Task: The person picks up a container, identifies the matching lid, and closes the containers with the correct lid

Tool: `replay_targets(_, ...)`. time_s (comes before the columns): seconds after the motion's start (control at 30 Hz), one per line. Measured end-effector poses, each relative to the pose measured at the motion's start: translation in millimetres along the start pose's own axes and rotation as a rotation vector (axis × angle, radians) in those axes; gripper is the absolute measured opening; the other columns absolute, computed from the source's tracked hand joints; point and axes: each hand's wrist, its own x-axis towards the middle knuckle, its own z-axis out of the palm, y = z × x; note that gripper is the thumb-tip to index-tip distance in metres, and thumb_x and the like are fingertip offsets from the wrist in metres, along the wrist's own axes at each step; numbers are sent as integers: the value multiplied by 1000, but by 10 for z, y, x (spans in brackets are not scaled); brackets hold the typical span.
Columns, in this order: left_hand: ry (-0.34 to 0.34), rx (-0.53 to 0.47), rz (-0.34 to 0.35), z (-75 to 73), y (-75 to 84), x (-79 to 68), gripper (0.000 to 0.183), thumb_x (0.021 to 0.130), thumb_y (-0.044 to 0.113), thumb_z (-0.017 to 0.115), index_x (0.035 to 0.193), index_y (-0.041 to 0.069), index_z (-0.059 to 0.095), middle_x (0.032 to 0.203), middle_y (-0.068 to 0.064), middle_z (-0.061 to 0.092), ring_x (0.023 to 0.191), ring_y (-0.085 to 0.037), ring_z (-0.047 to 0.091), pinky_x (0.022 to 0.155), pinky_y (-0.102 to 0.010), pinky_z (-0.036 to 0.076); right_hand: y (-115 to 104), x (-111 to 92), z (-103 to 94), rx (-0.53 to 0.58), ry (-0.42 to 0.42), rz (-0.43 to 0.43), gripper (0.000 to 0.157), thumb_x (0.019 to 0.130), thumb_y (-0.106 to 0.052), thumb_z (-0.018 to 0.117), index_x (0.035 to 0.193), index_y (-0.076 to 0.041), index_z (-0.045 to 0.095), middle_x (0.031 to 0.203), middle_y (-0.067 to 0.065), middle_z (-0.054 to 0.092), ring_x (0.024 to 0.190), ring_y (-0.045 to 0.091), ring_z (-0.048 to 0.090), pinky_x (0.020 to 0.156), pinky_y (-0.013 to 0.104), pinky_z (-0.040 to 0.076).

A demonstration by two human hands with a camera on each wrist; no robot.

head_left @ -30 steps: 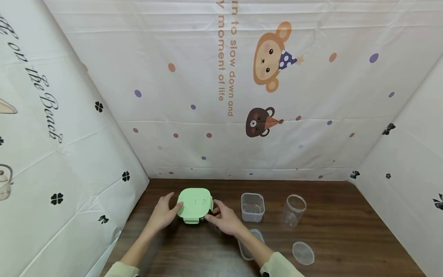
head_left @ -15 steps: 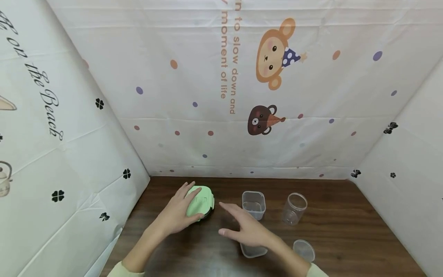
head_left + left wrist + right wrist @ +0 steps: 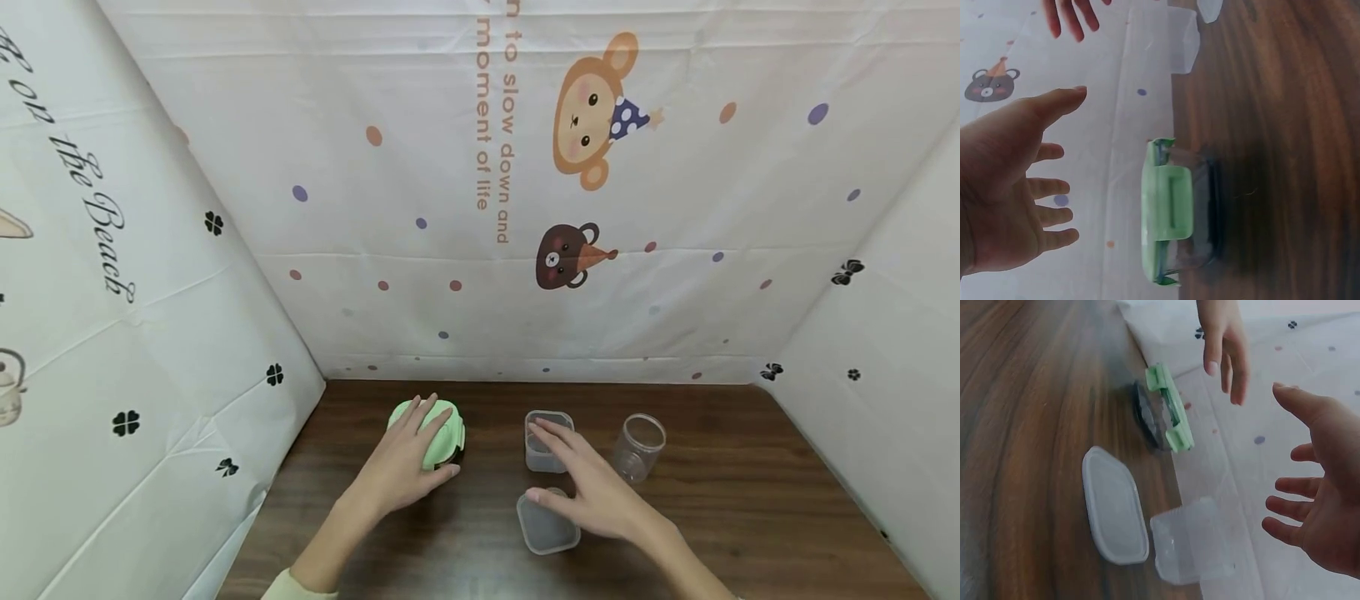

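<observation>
The green-lidded container [image 3: 448, 439] sits upright near the back left of the dark wooden surface [image 3: 450, 546], its lid facing up; it is wider than it is tall, and its outline is close enough to square that no long axis stands out. One latch points right, toward the clear square tub [image 3: 546, 462], and another shows side-on in the left wrist view. The left hand [image 3: 401, 467] hangs above the lid, apart from it, released, with fingers spread and reaching away from the person. The tub stands with its mouth up, also nearly square, and the square translucent lid [image 3: 550, 530] lies flat just on the person's side of it. Over these two hovers the right hand [image 3: 592, 487], fingers parted and grasping nothing. Farther right, a clear round jar [image 3: 640, 450] stands with its long axis vertical. Printed white cloth [image 3: 420, 175] hangs behind.
</observation>
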Motion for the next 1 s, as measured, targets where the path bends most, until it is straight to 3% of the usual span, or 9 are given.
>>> replay_targets(0.3, -39, -15, 20, 117, 76, -7, 85, 96, 57, 73, 164, 17, 41, 174, -12, 25, 159, -41, 23, 120, -62, 34, 128, -186, -35, -34, 38, 17, 91, 94, -52, 79, 168, -30, 31, 168, 4, 36, 150, 33, 40, 107, 63, 47)
replay_targets(0.53, -46, -33, 39, 92, 137, 63, 87, 96, 60, 72, 166, 19, 39, 175, -5, 22, 160, -35, 21, 121, -58, 35, 182, -178, -76, -47, 30, 1, 91, 94, -58, 75, 167, -21, 35, 169, 4, 35, 150, 32, 41, 109, 59, 48)
replay_targets(0.77, -91, -83, 51, 148, 229, 113, 88, 99, 55, 71, 165, 9, 36, 174, -8, 23, 160, -33, 22, 123, -54, 34, 251, -174, -87, -41, 21, 8, 90, 94, -59, 75, 165, -19, 38, 167, 3, 37, 148, 34, 44, 106, 59, 51)
replay_targets(1.0, -138, -49, 72, 213, 304, 156, 90, 100, 58, 68, 166, 6, 34, 172, -11, 28, 158, -30, 29, 122, -51, 36, 309, -156, -120, -33, 7, 12, 88, 94, -55, 77, 165, -20, 38, 164, 8, 41, 144, 37, 49, 104, 62, 51)
